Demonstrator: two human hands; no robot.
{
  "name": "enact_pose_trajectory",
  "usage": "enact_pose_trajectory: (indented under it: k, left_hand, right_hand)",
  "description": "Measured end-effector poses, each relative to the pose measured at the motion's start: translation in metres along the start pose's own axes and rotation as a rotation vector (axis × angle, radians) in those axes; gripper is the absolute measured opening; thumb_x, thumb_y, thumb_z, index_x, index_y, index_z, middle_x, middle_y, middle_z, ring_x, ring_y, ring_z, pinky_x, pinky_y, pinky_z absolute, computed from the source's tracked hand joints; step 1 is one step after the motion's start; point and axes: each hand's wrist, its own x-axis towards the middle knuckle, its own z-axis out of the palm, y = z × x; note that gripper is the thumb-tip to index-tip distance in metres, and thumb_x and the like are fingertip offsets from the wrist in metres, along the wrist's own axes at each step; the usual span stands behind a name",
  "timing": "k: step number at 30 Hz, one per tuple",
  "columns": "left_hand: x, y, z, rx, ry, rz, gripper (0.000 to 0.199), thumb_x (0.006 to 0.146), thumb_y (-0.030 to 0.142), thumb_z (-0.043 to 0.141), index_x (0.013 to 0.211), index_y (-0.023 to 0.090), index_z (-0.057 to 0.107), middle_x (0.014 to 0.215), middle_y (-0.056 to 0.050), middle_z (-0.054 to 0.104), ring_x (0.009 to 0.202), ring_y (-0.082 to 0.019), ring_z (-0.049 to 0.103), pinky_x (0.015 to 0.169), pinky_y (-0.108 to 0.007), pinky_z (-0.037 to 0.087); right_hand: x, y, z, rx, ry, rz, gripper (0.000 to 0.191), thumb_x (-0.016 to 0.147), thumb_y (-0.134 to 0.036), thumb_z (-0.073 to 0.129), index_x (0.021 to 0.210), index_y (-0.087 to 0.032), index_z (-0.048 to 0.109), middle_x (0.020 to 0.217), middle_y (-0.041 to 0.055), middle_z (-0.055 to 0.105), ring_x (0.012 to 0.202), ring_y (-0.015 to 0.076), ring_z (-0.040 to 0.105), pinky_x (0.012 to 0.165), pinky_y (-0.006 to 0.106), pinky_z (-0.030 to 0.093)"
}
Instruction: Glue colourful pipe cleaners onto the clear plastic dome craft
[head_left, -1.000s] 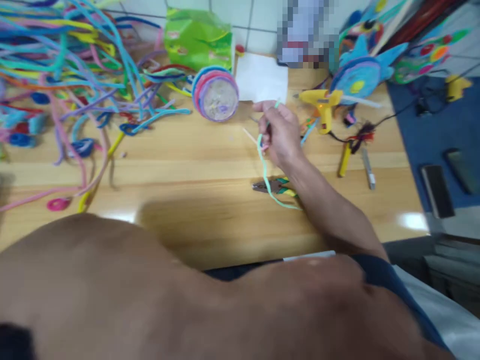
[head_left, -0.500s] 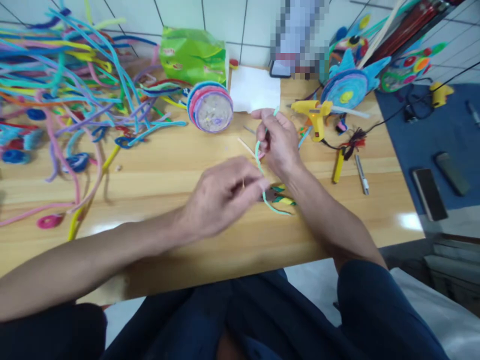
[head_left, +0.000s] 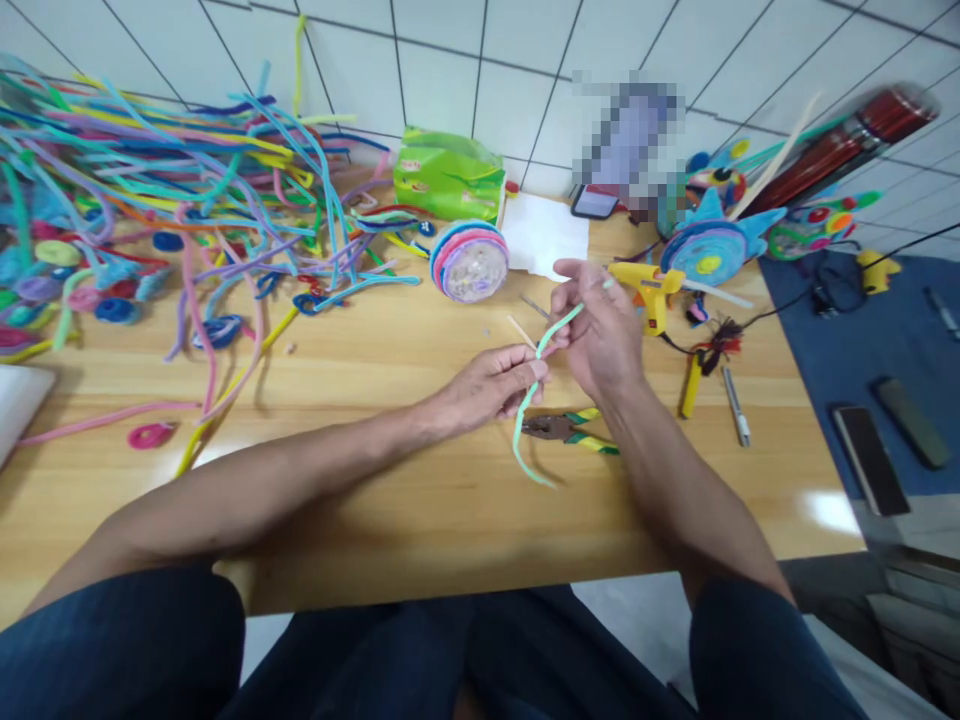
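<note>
Well, I have the left hand (head_left: 496, 388) pinching the mint-green pipe cleaner (head_left: 559, 326) midway, the right hand (head_left: 606, 335) holding its far part; its loose tail trails beside the combination pliers (head_left: 551, 428) below my grip, where a hasty tug could snag it.

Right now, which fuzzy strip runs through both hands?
The mint-green strip: it spans from the right hand to the left hand, its tail beside the pliers; the heaped strips lie untouched at left.

Centre: two hands (head_left: 491, 390) (head_left: 606, 335), one mint stem (head_left: 519, 427), one pliers (head_left: 551, 428). Upper centre: one packet (head_left: 450, 175), one sheet (head_left: 546, 235). Upper left: stems (head_left: 195, 165), uncountable.
</note>
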Motion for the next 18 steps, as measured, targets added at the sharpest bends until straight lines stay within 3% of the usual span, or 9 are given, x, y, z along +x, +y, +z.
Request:
enact_pose_trajectory:
  k: [2, 6, 10, 14, 18]
  left_hand:
    - [0.0, 0.001, -0.005, 0.012, 0.031, 0.011, 0.05, 0.091, 0.064, 0.088, 0.092, 0.019, 0.067, 0.072, 0.006, 0.064, 0.049, -0.005, 0.045, 0.047, -0.022, 0.036]
    - [0.002, 0.003, -0.012, 0.038, 0.105, 0.027, 0.059, 0.086, 0.072, 0.091, 0.094, 0.018, 0.07, 0.072, 0.006, 0.062, 0.05, -0.005, 0.044, 0.047, -0.022, 0.034]
    - [0.001, -0.003, -0.013, -0.056, 0.119, 0.043, 0.065, 0.083, 0.078, 0.093, 0.095, 0.017, 0.073, 0.083, 0.002, 0.071, 0.062, -0.006, 0.057, 0.058, -0.022, 0.044]
    - [0.003, -0.015, -0.017, -0.234, 0.147, 0.034, 0.058, 0.078, 0.054, 0.106, 0.114, 0.02, 0.076, 0.107, -0.002, 0.081, 0.087, -0.011, 0.073, 0.081, -0.026, 0.056]
    - [0.01, -0.024, -0.026, -0.386, 0.076, 0.029, 0.061, 0.071, 0.022, 0.106, 0.124, 0.024, 0.075, 0.122, -0.003, 0.083, 0.11, -0.017, 0.08, 0.102, -0.034, 0.058]
  right_hand:
    - [-0.003, 0.005, 0.001, -0.047, -0.025, -0.047, 0.064, 0.085, -0.088, 0.086, 0.1, -0.026, 0.075, 0.079, -0.0039, 0.064, 0.054, 0.0099, 0.047, 0.045, 0.025, 0.033]
    - [-0.013, 0.015, 0.003, -0.227, -0.077, -0.101, 0.071, 0.088, -0.094, 0.079, 0.072, -0.025, 0.068, 0.061, -0.0039, 0.052, 0.055, 0.012, 0.046, 0.05, 0.027, 0.036]
    - [-0.012, 0.018, 0.002, -0.185, 0.006, -0.081, 0.07, 0.092, -0.09, 0.077, 0.066, -0.027, 0.062, 0.054, -0.0042, 0.048, 0.05, 0.0133, 0.042, 0.049, 0.029, 0.035]
    - [0.0, 0.019, -0.001, 0.01, 0.095, -0.049, 0.071, 0.086, -0.087, 0.084, 0.063, -0.028, 0.051, 0.053, -0.0055, 0.042, 0.047, 0.0127, 0.036, 0.046, 0.028, 0.029]
    - [0.014, 0.026, -0.009, 0.067, 0.118, -0.023, 0.078, 0.082, -0.095, 0.082, 0.063, -0.029, 0.044, 0.054, -0.0067, 0.036, 0.048, 0.012, 0.033, 0.046, 0.029, 0.028]
